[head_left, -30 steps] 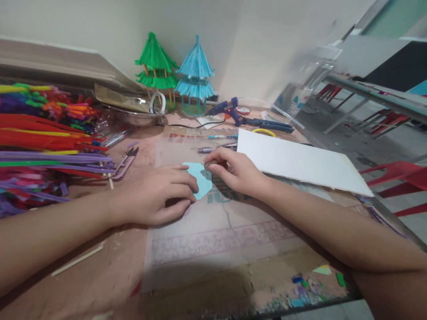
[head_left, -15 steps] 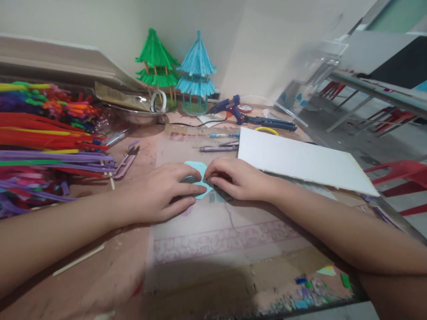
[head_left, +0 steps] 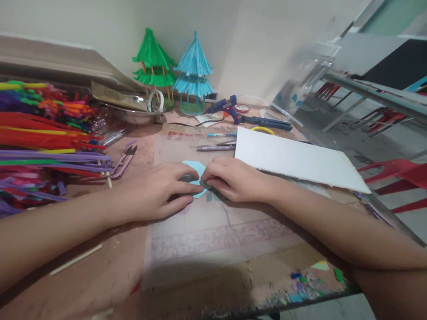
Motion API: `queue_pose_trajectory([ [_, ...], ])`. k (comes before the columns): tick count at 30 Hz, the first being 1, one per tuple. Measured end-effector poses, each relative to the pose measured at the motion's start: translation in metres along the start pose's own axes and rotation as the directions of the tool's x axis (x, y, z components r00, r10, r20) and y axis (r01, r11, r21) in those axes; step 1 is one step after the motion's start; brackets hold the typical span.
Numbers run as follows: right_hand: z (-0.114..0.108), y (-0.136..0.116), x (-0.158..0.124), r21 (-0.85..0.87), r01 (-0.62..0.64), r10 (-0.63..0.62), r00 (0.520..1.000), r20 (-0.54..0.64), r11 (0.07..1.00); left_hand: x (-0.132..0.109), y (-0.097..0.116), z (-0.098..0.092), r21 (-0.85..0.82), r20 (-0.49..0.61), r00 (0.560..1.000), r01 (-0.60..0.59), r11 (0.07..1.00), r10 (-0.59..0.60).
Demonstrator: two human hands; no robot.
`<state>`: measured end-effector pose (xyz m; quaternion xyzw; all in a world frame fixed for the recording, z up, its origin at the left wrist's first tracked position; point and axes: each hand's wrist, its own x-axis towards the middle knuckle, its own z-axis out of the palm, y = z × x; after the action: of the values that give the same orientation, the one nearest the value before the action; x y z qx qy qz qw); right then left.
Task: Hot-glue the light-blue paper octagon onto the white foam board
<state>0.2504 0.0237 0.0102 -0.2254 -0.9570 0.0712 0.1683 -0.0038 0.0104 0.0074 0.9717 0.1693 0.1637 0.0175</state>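
Note:
A light-blue piece of paper or foam (head_left: 199,169) lies flat on the table between my hands. My left hand (head_left: 163,191) rests palm down with its fingers spread, the fingertips pressing on the blue piece from the left. At its right edge, my right hand (head_left: 230,178) is closed, thumb and fingertips drawn together against the piece. Whatever sits in that pinch is hidden by the fingers. Under both hands is a printed plastic sheet (head_left: 187,218), and a thin dark line or thread shows on it just below my right hand.
Bundles of pipe cleaners (head_left: 50,142) and pink-handled snips (head_left: 124,163) lie left. Behind stand a green model tower (head_left: 154,66), a blue model tower (head_left: 193,66) and a glue gun (head_left: 230,109). A white board (head_left: 296,160) and pens (head_left: 215,148) lie right.
The whole scene sits slightly further left as the camera has turned a little. My right fingers look a bit more curled in; my left hand keeps its place on the blue piece.

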Motion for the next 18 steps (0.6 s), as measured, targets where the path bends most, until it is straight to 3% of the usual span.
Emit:
queue_pose_trajectory([
  [9,0.0001,-0.0009,0.0006,-0.014,0.021,-0.021,1.000,0.004,1.000,0.0006,0.0007,-0.0022,0.004,0.020,1.000,0.017,1.000,-0.017],
  [14,0.0004,-0.0026,0.0025,-0.095,-0.045,0.046,0.999,0.006,0.994,0.0006,-0.0003,-0.0015,0.007,0.007,1.000,0.009,1.000,-0.009],
  [18,0.0003,-0.0005,0.0022,0.001,-0.033,0.033,0.999,0.015,0.999,0.0010,-0.0001,-0.0023,0.015,0.014,1.000,0.009,1.000,-0.010],
])
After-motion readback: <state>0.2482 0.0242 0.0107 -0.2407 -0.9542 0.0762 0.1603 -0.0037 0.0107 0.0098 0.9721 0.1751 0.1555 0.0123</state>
